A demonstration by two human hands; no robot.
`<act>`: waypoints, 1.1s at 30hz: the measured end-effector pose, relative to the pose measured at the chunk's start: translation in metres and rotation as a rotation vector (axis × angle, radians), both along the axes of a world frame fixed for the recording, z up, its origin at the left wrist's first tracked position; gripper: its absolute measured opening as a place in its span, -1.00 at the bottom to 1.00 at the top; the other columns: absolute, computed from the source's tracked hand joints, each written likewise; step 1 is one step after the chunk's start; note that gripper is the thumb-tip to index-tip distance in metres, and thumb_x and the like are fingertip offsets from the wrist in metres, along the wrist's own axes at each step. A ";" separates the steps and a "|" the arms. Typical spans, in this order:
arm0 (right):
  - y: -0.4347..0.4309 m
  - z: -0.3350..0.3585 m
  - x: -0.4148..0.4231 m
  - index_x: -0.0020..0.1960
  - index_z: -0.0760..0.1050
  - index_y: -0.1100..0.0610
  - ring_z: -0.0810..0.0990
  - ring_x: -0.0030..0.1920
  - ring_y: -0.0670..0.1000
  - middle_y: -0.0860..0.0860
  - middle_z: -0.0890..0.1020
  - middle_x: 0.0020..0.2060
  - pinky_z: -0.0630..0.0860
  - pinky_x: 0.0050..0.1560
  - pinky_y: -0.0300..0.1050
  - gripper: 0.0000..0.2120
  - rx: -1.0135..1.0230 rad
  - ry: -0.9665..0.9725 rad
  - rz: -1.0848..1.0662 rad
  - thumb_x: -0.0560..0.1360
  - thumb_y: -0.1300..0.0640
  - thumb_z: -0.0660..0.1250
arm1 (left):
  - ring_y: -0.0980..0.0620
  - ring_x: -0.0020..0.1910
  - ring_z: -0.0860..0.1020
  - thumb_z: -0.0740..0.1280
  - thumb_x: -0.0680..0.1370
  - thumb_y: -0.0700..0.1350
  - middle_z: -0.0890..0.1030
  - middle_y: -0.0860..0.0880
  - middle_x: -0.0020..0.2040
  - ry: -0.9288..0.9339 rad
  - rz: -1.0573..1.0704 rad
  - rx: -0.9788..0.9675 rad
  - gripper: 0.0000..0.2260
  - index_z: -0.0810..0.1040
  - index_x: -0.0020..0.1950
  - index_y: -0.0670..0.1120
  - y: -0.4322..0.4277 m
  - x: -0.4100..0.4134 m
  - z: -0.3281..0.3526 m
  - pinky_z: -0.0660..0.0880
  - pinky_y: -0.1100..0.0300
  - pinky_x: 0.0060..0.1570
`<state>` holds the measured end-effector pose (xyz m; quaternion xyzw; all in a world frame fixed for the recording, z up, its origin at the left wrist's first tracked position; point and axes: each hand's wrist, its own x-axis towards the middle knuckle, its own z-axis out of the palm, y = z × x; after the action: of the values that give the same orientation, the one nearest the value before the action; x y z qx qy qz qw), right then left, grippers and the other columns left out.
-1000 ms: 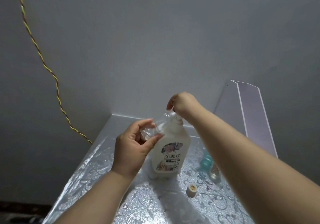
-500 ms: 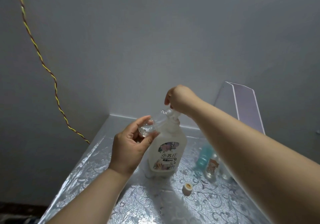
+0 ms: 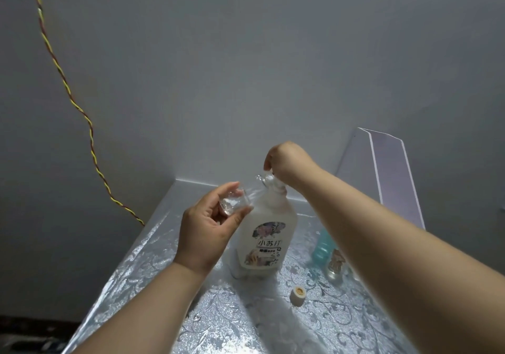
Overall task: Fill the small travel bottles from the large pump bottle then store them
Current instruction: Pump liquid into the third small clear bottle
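A grey wall (image 3: 246, 52) fills the upper part of the view, and far left of the left hand a twisted yellow-and-red cord (image 3: 68, 94) hangs down it to the table's left edge. The table (image 3: 131, 269) is covered with a shiny silver sheet printed with a floral pattern and runs back into the corner of the room.

The left hand (image 3: 207, 233) is raised above the table, palm turned inward. Its thumb and fingers curl round a small clear bottle (image 3: 233, 203), which lies tilted with its mouth toward the right hand. Whether there is liquid in it cannot be told.

Just right of the left hand, and touching its fingertips, the large pump bottle (image 3: 266, 233) stands on the table, white with a flowered label. Its clear pump head (image 3: 266, 182) points toward the small clear bottle's mouth.

The right hand (image 3: 287, 162) is on top of the pump head, fingers curled down over it, the forearm reaching in from the lower right. The two hands are apart, with the pump head between them.

Below the right forearm a small pale cap (image 3: 297, 295) sits on the table, opening upward. Beside it, partly hidden by the forearm, are a teal bottle (image 3: 322, 247) and a small labelled clear bottle (image 3: 336, 264). Beyond the right hand a pale panel (image 3: 388, 178) leans against the wall.
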<state>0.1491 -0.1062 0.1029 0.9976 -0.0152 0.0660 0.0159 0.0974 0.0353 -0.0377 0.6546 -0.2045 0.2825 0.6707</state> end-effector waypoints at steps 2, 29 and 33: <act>0.001 0.006 -0.002 0.14 0.59 0.19 0.62 0.10 0.12 0.10 0.64 0.10 0.57 0.13 -0.09 -0.69 0.029 -0.028 -0.001 0.46 0.34 0.22 | 0.19 -0.40 0.47 0.47 0.35 0.07 0.67 0.24 -0.03 0.001 -0.011 0.000 -0.64 0.53 0.12 0.25 0.000 -0.001 0.001 0.53 0.30 -0.32; 0.010 0.018 -0.019 0.21 0.57 0.23 0.58 0.20 0.15 0.17 0.62 0.16 0.54 0.01 -0.16 -0.71 0.366 0.023 -0.009 0.54 0.28 0.21 | -0.02 -0.30 0.60 0.48 0.36 0.07 0.66 0.25 -0.05 -0.029 0.006 0.057 -0.65 0.54 0.11 0.26 0.002 0.001 0.003 0.59 0.16 -0.20; 0.009 0.007 -0.020 0.24 0.54 0.28 0.55 0.23 0.20 0.23 0.58 0.20 0.37 -0.38 -0.27 -0.70 0.465 0.074 -0.053 0.55 0.29 0.20 | 0.13 -0.34 0.56 0.47 0.35 0.06 0.68 0.22 -0.07 -0.025 -0.003 0.055 -0.64 0.53 0.12 0.24 0.002 0.002 0.001 0.57 0.27 -0.23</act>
<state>0.1288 -0.0975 0.1097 0.9754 -0.0555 0.0235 -0.2120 0.0993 0.0372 -0.0366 0.6690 -0.2216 0.2839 0.6502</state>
